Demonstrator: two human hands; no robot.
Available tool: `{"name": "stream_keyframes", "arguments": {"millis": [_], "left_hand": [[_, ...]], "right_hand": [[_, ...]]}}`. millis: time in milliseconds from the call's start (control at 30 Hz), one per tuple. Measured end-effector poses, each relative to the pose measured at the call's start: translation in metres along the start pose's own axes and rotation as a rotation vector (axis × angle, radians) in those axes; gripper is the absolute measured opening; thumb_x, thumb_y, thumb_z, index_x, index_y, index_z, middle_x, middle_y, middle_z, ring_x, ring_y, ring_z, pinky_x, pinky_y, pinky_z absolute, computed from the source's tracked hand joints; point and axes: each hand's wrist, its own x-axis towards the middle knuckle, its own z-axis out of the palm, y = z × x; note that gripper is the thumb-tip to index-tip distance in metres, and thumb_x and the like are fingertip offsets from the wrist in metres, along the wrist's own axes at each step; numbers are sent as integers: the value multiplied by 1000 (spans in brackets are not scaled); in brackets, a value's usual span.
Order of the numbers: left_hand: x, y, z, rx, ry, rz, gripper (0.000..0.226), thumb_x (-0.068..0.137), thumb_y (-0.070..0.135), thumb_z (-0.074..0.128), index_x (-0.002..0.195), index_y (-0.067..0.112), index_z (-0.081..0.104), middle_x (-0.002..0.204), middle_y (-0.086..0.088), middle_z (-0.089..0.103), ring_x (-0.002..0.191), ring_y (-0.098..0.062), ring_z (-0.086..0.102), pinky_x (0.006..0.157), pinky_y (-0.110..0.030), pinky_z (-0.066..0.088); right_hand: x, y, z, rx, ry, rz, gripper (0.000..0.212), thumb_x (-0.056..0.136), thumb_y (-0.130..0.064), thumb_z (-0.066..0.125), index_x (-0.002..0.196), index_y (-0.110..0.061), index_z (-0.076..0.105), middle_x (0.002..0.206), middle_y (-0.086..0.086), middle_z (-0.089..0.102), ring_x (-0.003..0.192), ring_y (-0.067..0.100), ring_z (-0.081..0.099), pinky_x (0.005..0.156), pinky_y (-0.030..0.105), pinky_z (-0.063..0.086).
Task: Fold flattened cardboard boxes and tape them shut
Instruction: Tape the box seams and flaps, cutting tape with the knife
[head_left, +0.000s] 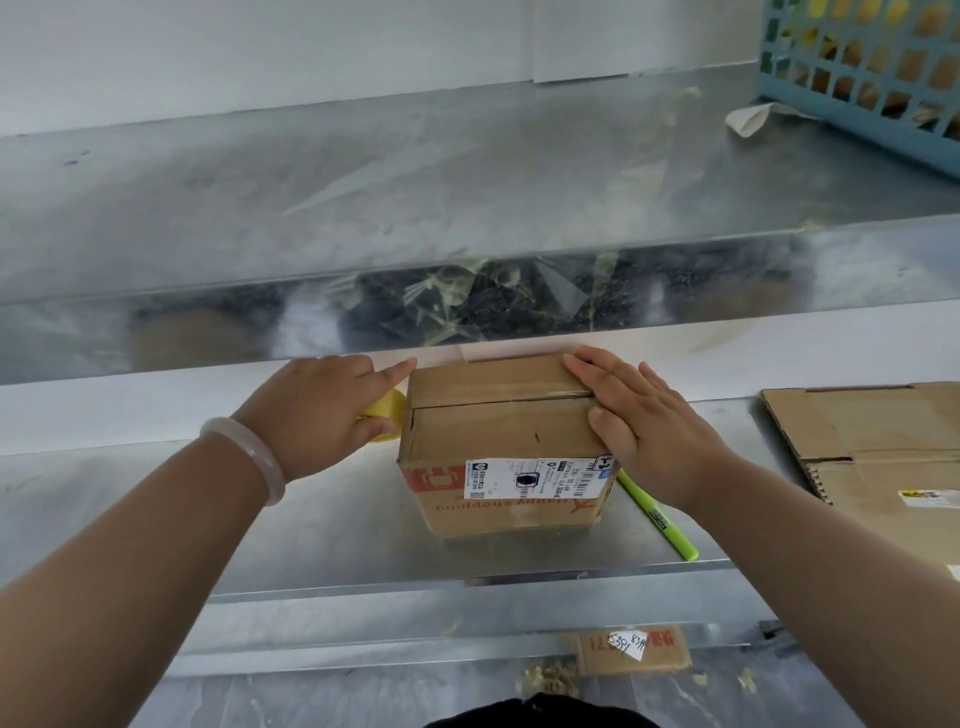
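Roughly at the middle of the metal tabletop (322, 525), near its front edge, stands the small cardboard box (498, 431), upright with its top flaps folded down and a seam running across the top. A strip of clear tape (498, 387) lies along the far flap. Above it runs an upper metal shelf (415, 171), with a blue basket (862, 67) at its right end and crumpled tape scraps (467, 301) stuck on its front lip. A flattened cardboard sheet (872, 431) lies at the right edge of the tabletop, apart from the box. Both forearms reach forward from the near edge, one on each side of the box. The right hand (644, 421) lies palm down over the box's right top edge, fingers straight and together, pressing on the flaps; it grips nothing. The left hand (322, 410) sits against the box's left side, its fingers and thumb curled round a yellow tape roll (387, 410), mostly hidden behind it, while the index finger stretches out to touch the box's far left top corner. A white shipping label (535, 475) covers the upper part of the box's front face. A green highlighter (660, 514) lies slantwise on the tabletop just right of the box, partly under the right wrist. A pale bracelet (249, 452) rings the left wrist.
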Motion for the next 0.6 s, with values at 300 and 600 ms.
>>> {"name": "stream_keyframes", "arguments": {"millis": [300,600], "left_hand": [[-1,9,12,11,-20,-20,68,92,50,39,152,24,21,88,5,52,75,-16,50,69,-32,44],[2,19,17,114,8,-68,72,88,52,19,153,21,20,90,4,57,72,-11,42,66,-26,36]], "right_hand": [[1,0,-5,-20,-57,-16,63,89,-54,5,151,-51,4,159,-27,4,145,-2,13,119,27,-7],[0,-9,8,769,-56,236,63,106,-22,31,150,-52,-3,147,-34,15,131,-7,32,103,14,35]]}}
